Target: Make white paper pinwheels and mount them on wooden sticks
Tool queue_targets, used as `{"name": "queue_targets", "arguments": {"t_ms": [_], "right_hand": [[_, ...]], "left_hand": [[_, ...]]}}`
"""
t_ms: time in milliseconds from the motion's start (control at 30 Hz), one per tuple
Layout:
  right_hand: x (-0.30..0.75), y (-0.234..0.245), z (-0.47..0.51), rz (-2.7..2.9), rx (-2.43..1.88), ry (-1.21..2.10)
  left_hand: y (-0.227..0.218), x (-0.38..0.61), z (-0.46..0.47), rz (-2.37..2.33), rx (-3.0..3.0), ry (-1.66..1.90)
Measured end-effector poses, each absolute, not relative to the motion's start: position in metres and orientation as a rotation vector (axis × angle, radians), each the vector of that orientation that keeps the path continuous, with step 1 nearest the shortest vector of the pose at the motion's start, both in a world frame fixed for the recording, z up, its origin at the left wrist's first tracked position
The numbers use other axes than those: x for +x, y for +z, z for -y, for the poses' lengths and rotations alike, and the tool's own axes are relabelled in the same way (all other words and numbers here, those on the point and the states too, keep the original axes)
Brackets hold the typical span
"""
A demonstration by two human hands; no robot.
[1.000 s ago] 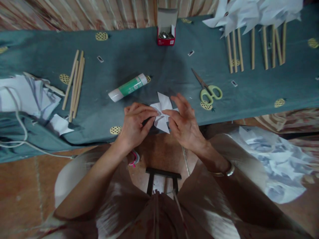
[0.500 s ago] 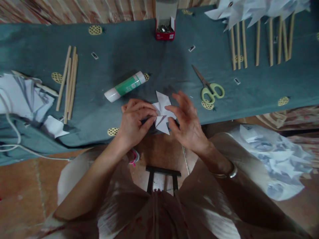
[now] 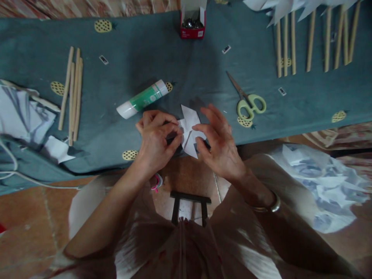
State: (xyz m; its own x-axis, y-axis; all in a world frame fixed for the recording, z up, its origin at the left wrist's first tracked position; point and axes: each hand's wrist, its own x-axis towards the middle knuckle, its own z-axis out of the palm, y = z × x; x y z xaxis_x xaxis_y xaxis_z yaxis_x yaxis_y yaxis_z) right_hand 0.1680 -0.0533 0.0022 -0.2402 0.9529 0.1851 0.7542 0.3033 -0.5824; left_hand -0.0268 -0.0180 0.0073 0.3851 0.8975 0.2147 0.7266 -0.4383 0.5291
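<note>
A white paper pinwheel [image 3: 190,131] with folded, pointed blades is between my two hands at the front edge of the table. My left hand [image 3: 158,135] pinches its left side between thumb and fingertips. On the other side, my right hand [image 3: 219,145] grips the right part with thumb and index finger, the index tip near the middle and the other fingers raised. Beyond my left hand lies a green and white glue stick [image 3: 142,99]. Scissors [image 3: 247,102] with light green handles rest to the right of my right hand.
Wooden sticks [image 3: 74,97] and a pile of cut paper [image 3: 26,112] are at the left. Finished-looking pinwheels on sticks [image 3: 310,42] lie at the back right. A red box [image 3: 192,33] of metal pins stands at the back. A plastic bag [image 3: 325,186] holds white paper pieces.
The left fingertips have shifted slightly on the pinwheel, and its lower blade looks turned a little. My right hand stays nearly in place. The view has moved slightly.
</note>
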Motion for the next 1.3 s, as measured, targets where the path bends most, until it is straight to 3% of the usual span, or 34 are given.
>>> {"name": "queue_targets", "arguments": {"t_ms": [1300], "right_hand": [[0.166,0.0,0.052,2.105,-1.456,0.535]], "left_hand": [[0.015,-0.014,0.011,-1.47,1.992,0.702]]}}
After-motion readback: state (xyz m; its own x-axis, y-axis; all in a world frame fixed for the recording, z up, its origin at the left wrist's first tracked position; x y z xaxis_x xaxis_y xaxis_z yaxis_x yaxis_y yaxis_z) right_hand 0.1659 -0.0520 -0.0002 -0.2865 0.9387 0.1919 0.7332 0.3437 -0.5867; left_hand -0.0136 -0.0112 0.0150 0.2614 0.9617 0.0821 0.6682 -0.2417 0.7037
